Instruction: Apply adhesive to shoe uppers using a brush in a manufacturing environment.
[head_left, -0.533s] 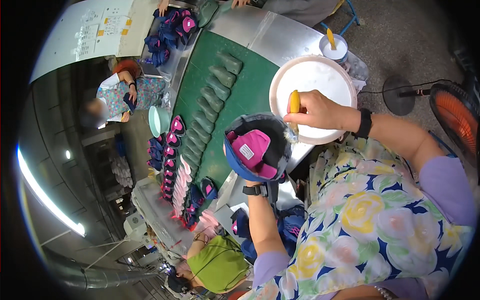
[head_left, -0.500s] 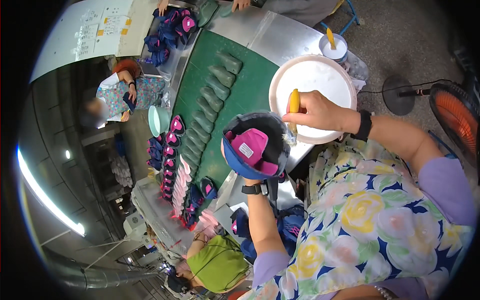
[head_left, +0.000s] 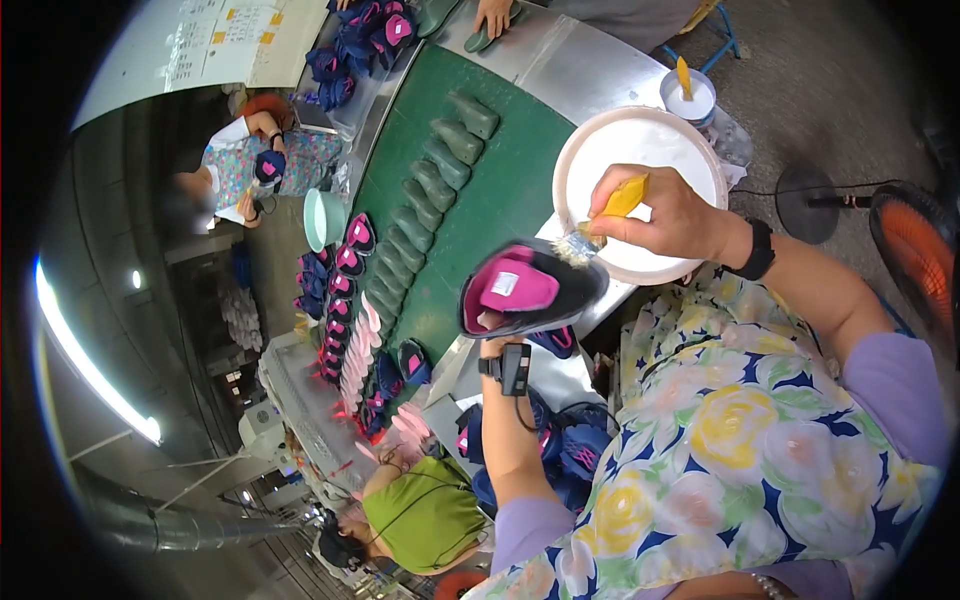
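Over the near edge of the green-topped desk [head_left: 490,195], a dark shoe upper [head_left: 515,285] with bright pink lining is held opening up and tilted, a white label showing inside. Left hand [head_left: 493,346] supports it from below at its near end; one digit shows at the inner rim, the remaining fingers are hidden behind the upper, so their spread cannot be told. Right hand [head_left: 660,208] has its fingers closed around the yellow handle of a brush [head_left: 625,196], pinching it above the bristles. Bristles are pale, slightly blurred, and lie over the upper's dark far-right rim; firm contact cannot be confirmed. Behind the right hand, at the desk's right end, sits a round basin [head_left: 559,190] of white substance, the hand covering part of it. Just beyond, near the right corner, a small pot [head_left: 697,108] holds white contents and a second yellow-handled brush [head_left: 684,78]. Grey-green shoe lasts [head_left: 433,185] form a slanting row across the desk; left of their lower end runs a line of pink-lined uppers [head_left: 342,285], near a mint bowl [head_left: 324,220]. More navy uppers [head_left: 572,450] are heaped beside the left forearm. At the desk's far edge, a co-worker's hand [head_left: 494,15] touches a green piece.
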